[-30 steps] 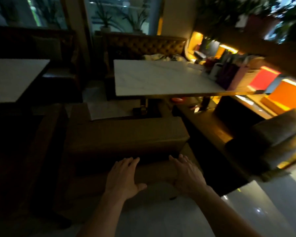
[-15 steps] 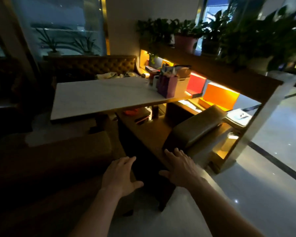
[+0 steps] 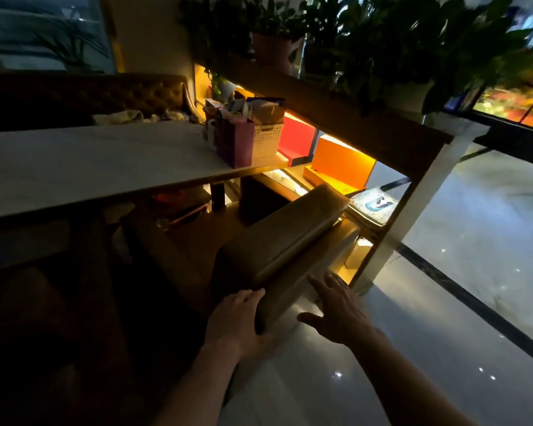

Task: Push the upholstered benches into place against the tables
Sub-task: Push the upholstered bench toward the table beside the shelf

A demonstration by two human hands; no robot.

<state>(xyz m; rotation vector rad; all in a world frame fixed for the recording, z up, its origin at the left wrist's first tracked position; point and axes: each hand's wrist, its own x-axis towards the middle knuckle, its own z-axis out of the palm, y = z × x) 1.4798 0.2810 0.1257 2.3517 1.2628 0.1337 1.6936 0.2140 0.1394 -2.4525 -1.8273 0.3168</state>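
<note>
Bench (image 3: pixel 285 238), tan and upholstered, lies tilted at the centre of the view, its long side running from about 7 o'clock up toward 1 o'clock, beside a shelving unit and below the near edge of the white table (image 3: pixel 83 164). The left hand (image 3: pixel 239 321) lies flat against the bench's near end with the fingers together, touching the padding. The right hand (image 3: pixel 339 309), at 5 o'clock from the bench, is spread open with the fingers apart; whether it touches the bench's side cannot be told.

On the table's far right corner, at 12 o'clock from the bench, stands a purple paper bag (image 3: pixel 236 142), and just beside it a white perforated basket (image 3: pixel 267 139). Both are stuffed with papers and small packages too dim to identify. Behind them on the lit shelf stand a red box (image 3: pixel 296 139) and an orange box (image 3: pixel 342 162). A printed bag (image 3: pixel 371 206) lies at 2 o'clock from the bench. Potted plants (image 3: pixel 382 41) line the shelf top. A tufted sofa back (image 3: pixel 105 93) runs behind the table.
</note>
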